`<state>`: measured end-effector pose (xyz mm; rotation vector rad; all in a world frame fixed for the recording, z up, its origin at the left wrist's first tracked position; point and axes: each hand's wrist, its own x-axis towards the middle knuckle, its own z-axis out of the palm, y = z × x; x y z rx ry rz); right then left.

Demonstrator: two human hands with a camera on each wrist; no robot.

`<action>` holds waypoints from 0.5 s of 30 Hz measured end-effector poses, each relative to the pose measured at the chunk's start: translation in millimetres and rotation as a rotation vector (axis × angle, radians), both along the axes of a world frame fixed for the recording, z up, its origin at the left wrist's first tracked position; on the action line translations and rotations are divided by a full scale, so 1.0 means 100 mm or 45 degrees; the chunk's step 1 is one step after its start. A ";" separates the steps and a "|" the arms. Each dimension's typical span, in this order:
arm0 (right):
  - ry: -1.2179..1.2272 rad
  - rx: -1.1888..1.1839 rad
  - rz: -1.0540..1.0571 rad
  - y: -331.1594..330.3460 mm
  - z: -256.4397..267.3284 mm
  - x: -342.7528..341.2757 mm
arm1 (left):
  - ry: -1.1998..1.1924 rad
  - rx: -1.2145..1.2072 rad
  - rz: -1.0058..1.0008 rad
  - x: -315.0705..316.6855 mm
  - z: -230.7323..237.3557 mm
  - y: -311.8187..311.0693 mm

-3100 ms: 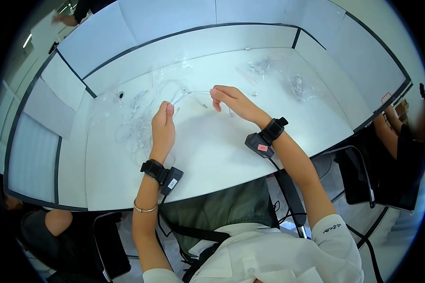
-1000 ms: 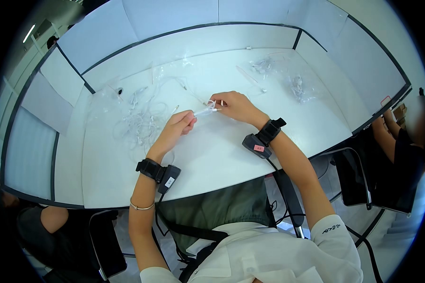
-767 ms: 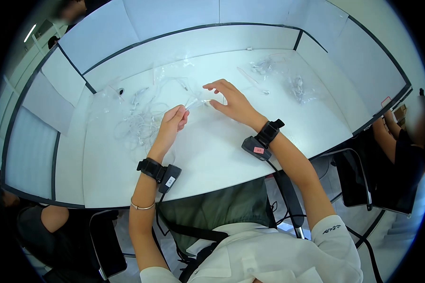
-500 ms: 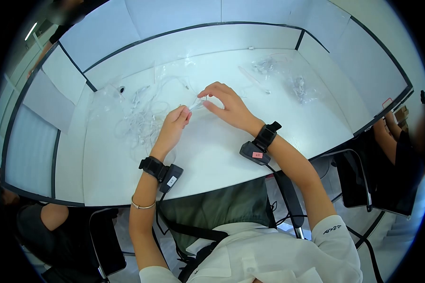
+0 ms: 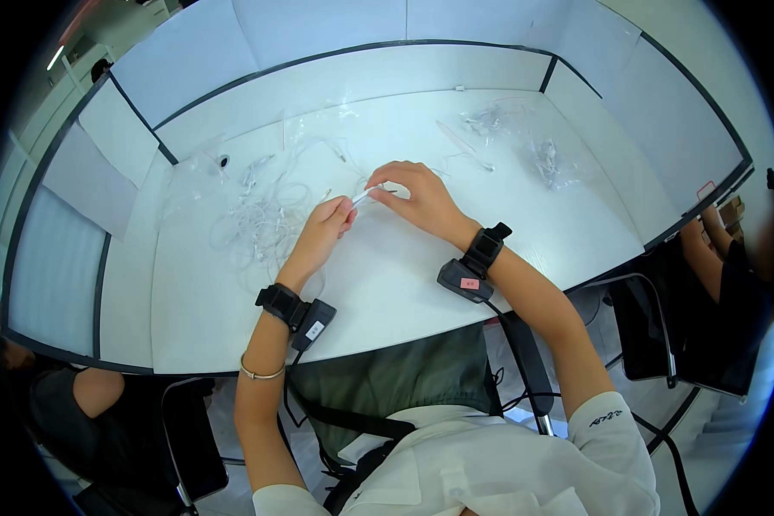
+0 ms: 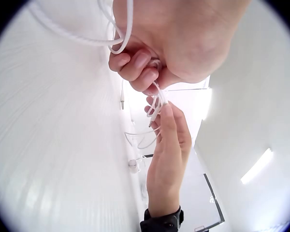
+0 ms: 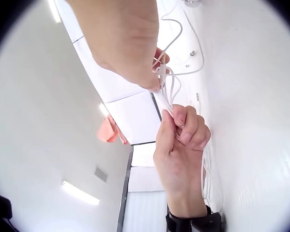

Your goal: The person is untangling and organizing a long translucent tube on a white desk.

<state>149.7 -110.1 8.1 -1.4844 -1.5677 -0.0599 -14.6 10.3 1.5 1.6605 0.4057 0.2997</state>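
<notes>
Between the two hands runs a folded bundle of white audio cable (image 5: 363, 196), its strands gathered side by side. My left hand (image 5: 327, 230) grips one end of the bundle, fingers curled and thumb pressed on it. My right hand (image 5: 421, 199) pinches the other end between thumb and fingertips, a short distance away. A jack plug (image 7: 163, 63) with a gold-coloured tip sticks out by the right fingers. In the left wrist view, loops of cable (image 6: 128, 29) hang from the left fist, and thin loose strands trail below the right hand. The bundle is held above the white table (image 5: 404, 284).
A tangled heap of white cables (image 5: 258, 228) lies left of the left hand. Clear plastic bags (image 5: 318, 120) lie at the back. To the right are bagged cables (image 5: 546, 159) and a thin strip (image 5: 456, 138). Low white partitions (image 5: 353, 73) edge the table.
Earlier the hands were farther apart with cable strung between them. The cable is now a folded bundle; the right hand opened away from it, then came back and pinched it.
</notes>
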 end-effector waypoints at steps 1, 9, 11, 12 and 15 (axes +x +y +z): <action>0.023 -0.023 -0.011 -0.01 0.01 -0.01 | 0.006 0.000 -0.006 0.00 0.01 0.00; -0.048 0.035 0.003 0.00 0.02 -0.01 | 0.002 -0.039 -0.001 0.00 -0.01 0.02; -0.103 0.015 -0.049 -0.03 0.05 -0.02 | 0.010 -0.059 -0.009 0.00 -0.02 0.02; -0.141 0.034 -0.069 -0.04 0.05 -0.03 | 0.011 -0.073 -0.012 0.00 -0.01 0.02; -0.184 0.040 -0.065 -0.05 0.07 -0.04 | 0.018 -0.107 0.002 0.00 -0.01 0.02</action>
